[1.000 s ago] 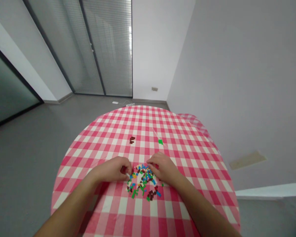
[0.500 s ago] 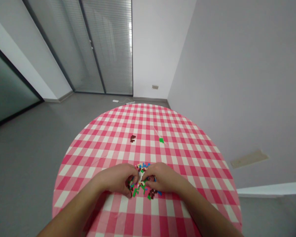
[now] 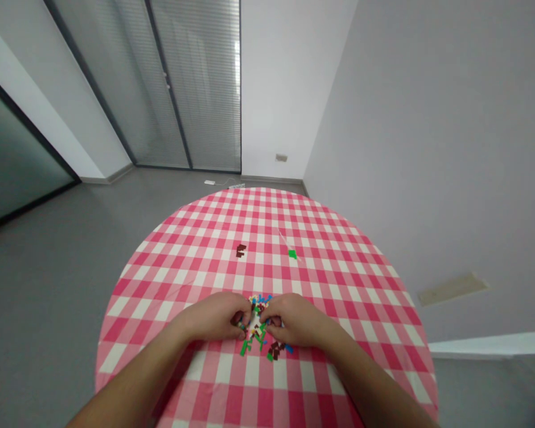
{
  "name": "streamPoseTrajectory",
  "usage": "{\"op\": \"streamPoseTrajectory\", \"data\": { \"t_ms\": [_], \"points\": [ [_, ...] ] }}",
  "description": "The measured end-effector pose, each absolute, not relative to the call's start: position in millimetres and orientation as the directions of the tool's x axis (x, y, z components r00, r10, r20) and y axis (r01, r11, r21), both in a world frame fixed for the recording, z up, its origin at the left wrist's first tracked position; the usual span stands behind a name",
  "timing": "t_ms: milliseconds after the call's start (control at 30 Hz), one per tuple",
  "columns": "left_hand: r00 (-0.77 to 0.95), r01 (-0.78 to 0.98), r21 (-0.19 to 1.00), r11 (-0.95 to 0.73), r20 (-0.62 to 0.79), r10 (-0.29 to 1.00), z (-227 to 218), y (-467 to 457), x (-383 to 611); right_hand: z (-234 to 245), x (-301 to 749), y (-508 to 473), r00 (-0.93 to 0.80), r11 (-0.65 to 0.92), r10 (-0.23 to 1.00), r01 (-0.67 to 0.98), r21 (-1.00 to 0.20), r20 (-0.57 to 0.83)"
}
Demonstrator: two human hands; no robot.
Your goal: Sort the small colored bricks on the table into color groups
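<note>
A heap of small coloured bricks [image 3: 259, 339] lies on the round table with a red-and-white checked cloth [image 3: 205, 249], near its front edge. My left hand [image 3: 216, 318] and my right hand [image 3: 292, 318] rest on the heap with their fingertips almost meeting over its middle. Both have the fingers curled and pinched among the pieces; what each pinches is too small to name. The hands hide much of the heap.
A small dark brown brick piece [image 3: 240, 250] and a small green piece [image 3: 292, 254] lie apart, farther back on the cloth. Grey floor surrounds the table, a wall stands close on the right, and glass doors with blinds [image 3: 191, 89] lie beyond.
Both hands have come together from the heap's sides onto its middle, fingers curling in. Over the last half second they barely shifted.
</note>
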State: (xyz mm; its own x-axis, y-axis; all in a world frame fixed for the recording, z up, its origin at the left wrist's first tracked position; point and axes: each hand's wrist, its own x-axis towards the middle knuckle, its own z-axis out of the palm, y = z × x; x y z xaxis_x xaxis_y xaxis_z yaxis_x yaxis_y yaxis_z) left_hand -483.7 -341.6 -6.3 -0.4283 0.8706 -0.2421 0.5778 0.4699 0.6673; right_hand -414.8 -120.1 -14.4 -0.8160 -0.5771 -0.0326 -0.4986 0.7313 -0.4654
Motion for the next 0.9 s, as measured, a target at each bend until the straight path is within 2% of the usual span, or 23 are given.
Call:
{"op": "streamPoseTrajectory", "data": {
  "t_ms": [233, 367, 467, 567, 667, 733, 800, 900],
  "points": [
    [-0.399, 0.56, 0.688, 0.462, -0.264, 0.878, -4.0, -342.7, -485.3, -11.7, -415.7, -122.9, -0.825, 0.724, -0.565, -0.479, -0.497, -0.027],
    [-0.421, 0.532, 0.695, 0.484, -0.279, 0.863, -1.9, -341.8, -485.5, -12.4, -416.9, -120.7, -0.86, 0.645, -0.507, -0.424, -0.635, 0.059],
    [-0.432, 0.523, 0.7, 0.486, -0.274, 0.859, -3.5, -341.6, -486.3, -15.4, -421.3, -113.0, -0.928, 0.587, -0.356, -0.313, -0.746, 0.109],
    [-0.431, 0.515, 0.711, 0.478, -0.267, 0.862, -6.4, -342.2, -487.6, -19.9, -429.3, -96.8, -0.984, 0.589, -0.139, -0.173, -0.789, 0.112],
    [-0.422, 0.519, 0.716, 0.467, -0.261, 0.868, -8.1, -343.0, -488.6, -24.4, -438.4, -74.5, -0.992, 0.629, 0.091, -0.013, -0.778, 0.09],
    [-0.42, 0.522, 0.715, 0.465, -0.259, 0.87, -8.6, -343.4, -488.9, -27.2, -443.6, -60.5, -0.98, 0.675, 0.184, 0.069, -0.734, 0.077],
    [-0.424, 0.52, 0.714, 0.469, -0.261, 0.867, -9.1, -343.5, -489.2, -30.2, -447.7, -50.4, -0.979, 0.753, 0.185, 0.081, -0.653, 0.092],
    [-0.422, 0.523, 0.708, 0.474, -0.268, 0.866, -10.6, -343.3, -490.1, -35.4, -452.4, -44.1, -0.988, 0.857, 0.079, -0.002, -0.516, 0.135]
  ]
}}
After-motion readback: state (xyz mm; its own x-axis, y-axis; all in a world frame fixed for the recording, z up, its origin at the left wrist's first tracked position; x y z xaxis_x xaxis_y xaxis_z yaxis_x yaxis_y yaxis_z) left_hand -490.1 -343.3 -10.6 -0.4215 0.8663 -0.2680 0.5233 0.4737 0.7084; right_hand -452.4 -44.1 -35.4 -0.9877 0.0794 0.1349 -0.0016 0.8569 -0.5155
